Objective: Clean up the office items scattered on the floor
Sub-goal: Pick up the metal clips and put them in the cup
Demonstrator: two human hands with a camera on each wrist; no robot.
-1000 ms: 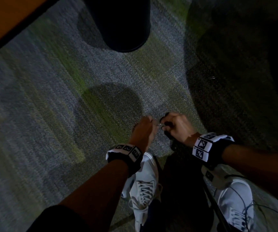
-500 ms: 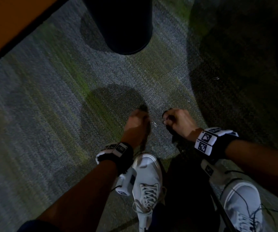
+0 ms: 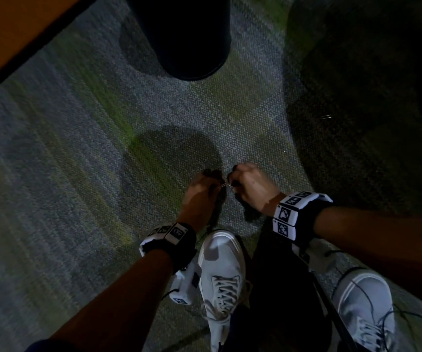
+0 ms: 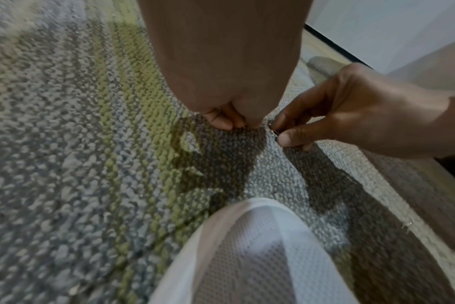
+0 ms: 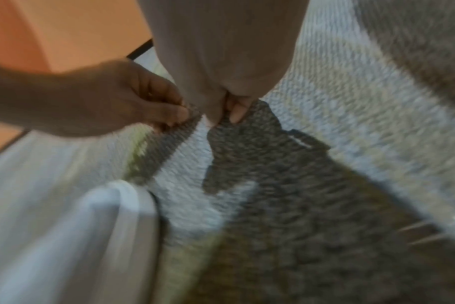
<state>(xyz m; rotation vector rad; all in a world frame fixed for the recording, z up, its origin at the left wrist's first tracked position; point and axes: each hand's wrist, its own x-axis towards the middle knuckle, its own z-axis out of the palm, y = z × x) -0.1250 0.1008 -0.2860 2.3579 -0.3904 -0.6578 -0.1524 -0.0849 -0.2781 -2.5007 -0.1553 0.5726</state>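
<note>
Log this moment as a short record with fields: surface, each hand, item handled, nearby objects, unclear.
surface: grey-green carpet
left hand: fingertips pinched, low over the carpet
right hand: pinches a small metal clip
item handled: thin, shiny, between the two hands
nearby objects: white shoes, dark cylindrical bin, small metal pieces lying on the carpet
unclear: whether the left hand also holds the clip
</note>
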